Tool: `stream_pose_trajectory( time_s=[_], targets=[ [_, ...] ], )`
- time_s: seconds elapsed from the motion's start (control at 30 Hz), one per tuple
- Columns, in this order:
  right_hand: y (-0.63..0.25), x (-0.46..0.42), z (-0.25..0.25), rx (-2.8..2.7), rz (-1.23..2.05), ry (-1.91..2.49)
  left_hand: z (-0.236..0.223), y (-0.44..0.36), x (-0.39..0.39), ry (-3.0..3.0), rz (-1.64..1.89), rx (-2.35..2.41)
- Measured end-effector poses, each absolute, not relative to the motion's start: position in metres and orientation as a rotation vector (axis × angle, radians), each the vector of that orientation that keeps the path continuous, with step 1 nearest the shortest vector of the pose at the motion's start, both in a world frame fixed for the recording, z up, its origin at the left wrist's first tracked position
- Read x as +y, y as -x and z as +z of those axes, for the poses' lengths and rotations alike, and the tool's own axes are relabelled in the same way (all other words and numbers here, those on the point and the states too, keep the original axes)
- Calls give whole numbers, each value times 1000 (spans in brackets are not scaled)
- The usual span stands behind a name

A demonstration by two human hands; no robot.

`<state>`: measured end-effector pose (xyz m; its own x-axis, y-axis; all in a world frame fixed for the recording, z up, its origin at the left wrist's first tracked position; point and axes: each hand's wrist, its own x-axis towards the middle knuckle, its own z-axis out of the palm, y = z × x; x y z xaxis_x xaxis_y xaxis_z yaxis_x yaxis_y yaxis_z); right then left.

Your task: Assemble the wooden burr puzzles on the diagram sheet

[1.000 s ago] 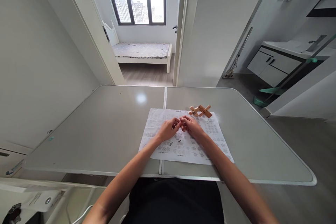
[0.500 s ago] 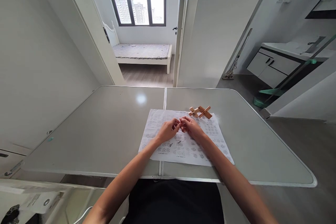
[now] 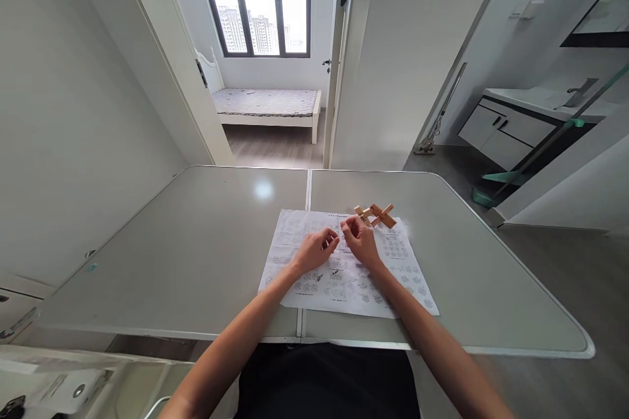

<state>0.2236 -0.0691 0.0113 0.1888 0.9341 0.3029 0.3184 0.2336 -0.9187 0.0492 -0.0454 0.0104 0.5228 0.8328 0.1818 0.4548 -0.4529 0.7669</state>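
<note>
My left hand point(image 3: 318, 249) hovers over a printed paper sheet point(image 3: 289, 236), with its fingers loosely bent, the tips a little apart and nothing visible between them. To its right, my right hand point(image 3: 361, 240) is curled, its fingers drawn in toward the thumb. Whatever those fingers hold, if anything, is hidden. Just beyond the right hand, at the sheet's far edge, lies a cluster of interlocked wooden puzzle pieces point(image 3: 384, 216), partly covered by that hand. The sheet carries rows of small line drawings. A gap separates the two hands.
The sheet lies on a grey-green table point(image 3: 171, 262) with a pale edge and a seam down its middle. Past the table stand a bed point(image 3: 265, 101) under a window, a door point(image 3: 417, 59), and a washbasin cabinet point(image 3: 511, 127) at the right.
My hands, with fingertips together earlier, have come apart. The right hand now overlaps the near side of the wooden pieces more. The whole view has shifted slightly downward.
</note>
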Motion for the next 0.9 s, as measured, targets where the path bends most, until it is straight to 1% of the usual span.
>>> stream_pose_trajectory(
  time_s=[0.2, 0.33, 0.43, 0.6, 0.67, 0.73, 0.77, 0.9],
  targets=[
    [-224, -68, 9, -1401, 612, 1372, 10, -50, -45, -2108, 725, 1053],
    [-241, -64, 12, -1180, 417, 1463, 10, -49, -44, -2111, 711, 1058],
    [-258, -60, 15, -1031, 175, 1514, 10, -49, -44, -2108, 712, 1038],
    [-286, -48, 6, -815, 37, 1579, 9, -48, -43, -2107, 712, 1020],
    [-295, -41, -5, -724, 125, 1601, 9, -48, -43, -2105, 715, 1025],
    [-303, -34, -17, -592, 356, 1553, 9, -48, -43, -2105, 715, 1027],
    [-305, -31, -22, -570, 417, 1542, 9, -48, -43, -2107, 715, 1028],
    [-311, -24, -35, -534, 517, 1530, 8, -48, -42, -2114, 716, 1026]
  ],
)
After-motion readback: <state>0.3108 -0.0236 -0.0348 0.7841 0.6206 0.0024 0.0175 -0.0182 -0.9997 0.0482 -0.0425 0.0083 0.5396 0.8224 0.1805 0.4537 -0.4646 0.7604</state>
